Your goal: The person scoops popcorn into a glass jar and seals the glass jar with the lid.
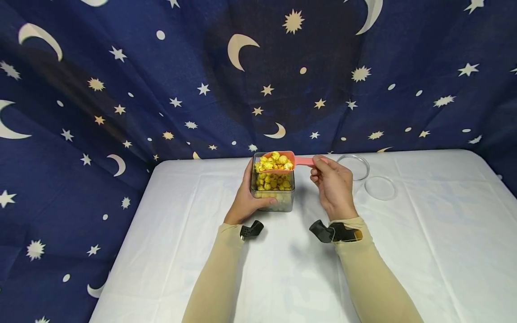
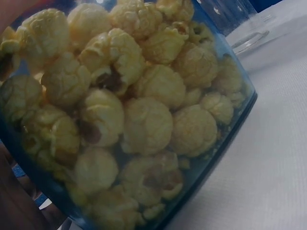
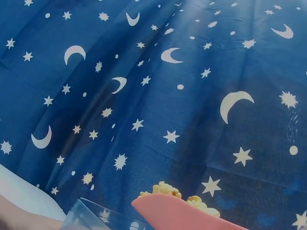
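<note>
My left hand (image 1: pixel 247 199) grips a clear square tub (image 1: pixel 285 204), its thumb along the near side. Yellow popcorn (image 1: pixel 272 182) fills much of the tub and shows large through the wall in the left wrist view. With the fingers of my right hand (image 1: pixel 336 186) I pinch the handle of a pink scoop (image 1: pixel 304 161). The scoop is heaped with popcorn pieces and lies level over the tub's open top. From the right wrist, the scoop's pink side (image 3: pixel 177 213) appears beside the tub's clear rim (image 3: pixel 86 211).
Right of my right hand stands a clear round jar (image 1: pixel 366 165), partly behind the hand. A clear round lid (image 1: pixel 380 198) lies flat beside it on the white tablecloth (image 1: pixel 436 251). A dark blue curtain (image 1: pixel 226 112) with moons and stars hangs behind the table.
</note>
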The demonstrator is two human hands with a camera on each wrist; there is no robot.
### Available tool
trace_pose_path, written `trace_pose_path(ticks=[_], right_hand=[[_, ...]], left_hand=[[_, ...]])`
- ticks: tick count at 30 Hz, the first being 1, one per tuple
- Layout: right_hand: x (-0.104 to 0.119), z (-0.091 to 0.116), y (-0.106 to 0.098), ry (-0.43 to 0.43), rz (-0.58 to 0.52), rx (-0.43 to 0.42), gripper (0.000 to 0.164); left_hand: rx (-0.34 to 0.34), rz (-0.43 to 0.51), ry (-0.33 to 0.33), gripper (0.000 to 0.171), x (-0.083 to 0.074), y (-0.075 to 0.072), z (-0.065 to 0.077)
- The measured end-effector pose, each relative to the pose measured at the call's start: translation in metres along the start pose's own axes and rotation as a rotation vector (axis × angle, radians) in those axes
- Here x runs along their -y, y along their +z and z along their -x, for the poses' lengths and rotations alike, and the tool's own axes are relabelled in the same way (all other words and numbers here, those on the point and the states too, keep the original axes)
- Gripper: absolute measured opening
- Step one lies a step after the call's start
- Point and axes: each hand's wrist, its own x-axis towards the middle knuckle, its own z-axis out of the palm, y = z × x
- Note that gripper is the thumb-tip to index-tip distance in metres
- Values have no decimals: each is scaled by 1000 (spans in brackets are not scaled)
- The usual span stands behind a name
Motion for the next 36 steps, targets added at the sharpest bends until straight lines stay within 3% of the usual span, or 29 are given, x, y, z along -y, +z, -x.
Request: trace_pose_path(ticks=[27, 36], right_hand=[[26, 14, -12, -94, -68, -56, 9], [35, 17, -23, -97, -126, -60, 11]], left_hand=[[7, -3, 66, 127, 2, 4, -1], [-3, 5, 17, 130, 0, 2, 0]])
